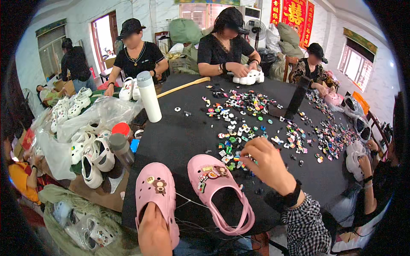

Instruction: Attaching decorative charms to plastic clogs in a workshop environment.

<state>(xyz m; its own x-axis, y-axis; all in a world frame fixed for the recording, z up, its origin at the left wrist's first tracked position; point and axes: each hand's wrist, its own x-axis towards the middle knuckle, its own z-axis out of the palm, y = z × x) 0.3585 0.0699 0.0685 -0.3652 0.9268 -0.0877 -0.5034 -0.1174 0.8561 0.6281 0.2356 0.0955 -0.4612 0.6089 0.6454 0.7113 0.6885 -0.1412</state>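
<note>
both hands (265, 162) are bare, the right wearing a black wristband (293, 196) and black-and-white checked sleeve (305, 226).

The left hand (154, 230) is held with its back upward, its fingertips hidden from view. Farther forward and to its right, the right hand (265, 162) is extended, fingers bent and directed leftward; behind it, the sleeved right forearm (305, 226) is slanted.

Pink clogs (165, 202), black tabletop (177, 135), checked sleeve (306, 226)
</note>
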